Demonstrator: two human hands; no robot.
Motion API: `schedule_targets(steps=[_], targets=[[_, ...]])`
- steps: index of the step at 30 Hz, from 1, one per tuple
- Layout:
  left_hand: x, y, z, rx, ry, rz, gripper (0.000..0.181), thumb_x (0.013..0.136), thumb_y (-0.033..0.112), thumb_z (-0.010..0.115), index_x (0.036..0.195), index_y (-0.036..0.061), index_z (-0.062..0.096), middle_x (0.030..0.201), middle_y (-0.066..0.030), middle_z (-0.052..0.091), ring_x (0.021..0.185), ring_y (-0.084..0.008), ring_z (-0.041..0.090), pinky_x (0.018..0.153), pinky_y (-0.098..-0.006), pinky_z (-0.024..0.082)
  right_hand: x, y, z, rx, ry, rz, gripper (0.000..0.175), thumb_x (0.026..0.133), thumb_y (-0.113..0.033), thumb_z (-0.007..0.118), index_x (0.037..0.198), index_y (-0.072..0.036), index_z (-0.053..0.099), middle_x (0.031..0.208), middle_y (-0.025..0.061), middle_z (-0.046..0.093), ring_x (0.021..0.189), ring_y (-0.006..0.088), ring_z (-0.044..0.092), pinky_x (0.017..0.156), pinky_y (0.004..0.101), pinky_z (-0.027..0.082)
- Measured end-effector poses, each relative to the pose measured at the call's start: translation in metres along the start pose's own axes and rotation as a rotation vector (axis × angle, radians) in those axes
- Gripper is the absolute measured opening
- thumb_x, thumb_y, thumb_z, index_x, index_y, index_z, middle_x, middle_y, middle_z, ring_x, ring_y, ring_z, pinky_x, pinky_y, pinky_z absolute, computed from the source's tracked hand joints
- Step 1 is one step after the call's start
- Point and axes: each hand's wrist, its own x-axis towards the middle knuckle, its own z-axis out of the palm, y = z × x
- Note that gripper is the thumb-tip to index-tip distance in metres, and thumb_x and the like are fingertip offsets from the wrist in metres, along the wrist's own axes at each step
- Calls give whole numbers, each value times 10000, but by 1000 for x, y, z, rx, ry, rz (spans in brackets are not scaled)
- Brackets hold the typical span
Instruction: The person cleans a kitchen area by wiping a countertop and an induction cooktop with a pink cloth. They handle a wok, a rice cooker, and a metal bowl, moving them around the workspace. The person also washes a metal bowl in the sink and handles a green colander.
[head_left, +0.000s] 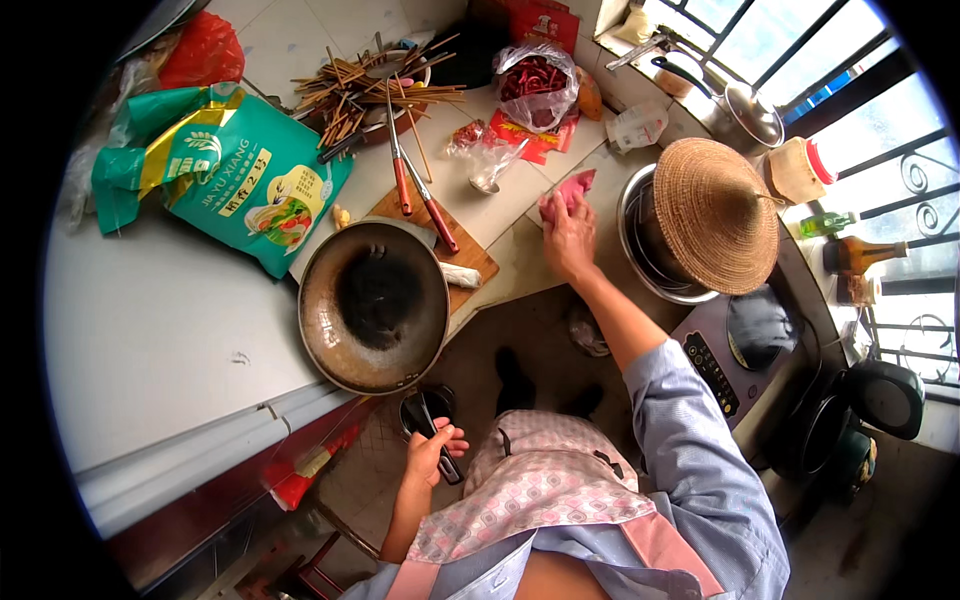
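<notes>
My left hand (435, 453) holds the black handle of a wok (375, 306), whose dark, scorched inside faces the camera. The pan covers part of a wooden cutting board (471, 264). My right hand (570, 232) grips a pink cloth (576, 189) over the tiled counter, left of a metal pot (631, 225) topped by a woven conical lid (716, 214). Two red-handled tools (403, 184) lie across the board, beside a white wrapped roll (460, 275). Near them rests a metal ladle (484, 185).
A green rice bag (247, 172) lies on a white surface at left. Chopsticks (352, 97) spill around a bowl at the back, beside a bag of dried red chilies (534, 81). An induction cooker (701, 360) stands at right; bottles (862, 255) line the windowsill.
</notes>
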Motion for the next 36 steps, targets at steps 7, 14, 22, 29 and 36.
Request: schedule_targets(steps=[7, 14, 22, 29, 36], targets=[[-4, 0, -3, -468, -293, 140, 56, 954, 142, 557, 983, 103, 529, 644, -4, 470, 450, -120, 453, 432, -295, 428, 64, 16, 65, -77, -121, 151, 311, 885, -207, 531, 1177, -145, 616, 1253, 135, 497, 1179, 374, 448, 958, 498, 420], [-25, 5, 0, -442, -303, 250, 96, 952, 139, 551, 969, 92, 470, 611, -5, 433, 411, -114, 416, 407, -289, 410, -5, -23, 78, 351, -364, -536, 308, 795, -113, 596, 1088, -145, 684, 1135, 123, 543, 1121, 315, 494, 944, 409, 434], [-74, 34, -21, -269, -269, 363, 143, 910, 103, 566, 945, 54, 436, 577, -35, 422, 365, -126, 400, 357, -290, 399, 50, -48, 102, 349, -279, -701, 243, 835, -183, 617, 1063, -145, 692, 1110, 107, 598, 1084, 283, 500, 954, 388, 424], [-96, 35, -25, -258, -326, 335, 190, 897, 135, 608, 969, 53, 453, 566, -41, 421, 374, -133, 401, 365, -302, 387, -46, 54, 34, 307, -212, -575, 232, 833, -171, 591, 1047, -110, 655, 1075, 120, 524, 975, 293, 568, 839, 394, 490], [-113, 19, -19, -202, -321, 278, 191, 892, 143, 618, 974, 56, 468, 564, -36, 423, 371, -131, 399, 359, -293, 368, -67, 74, -14, 1402, -458, 370, 98, 879, -105, 544, 804, -53, 508, 766, 107, 554, 699, 199, 607, 580, 313, 490]])
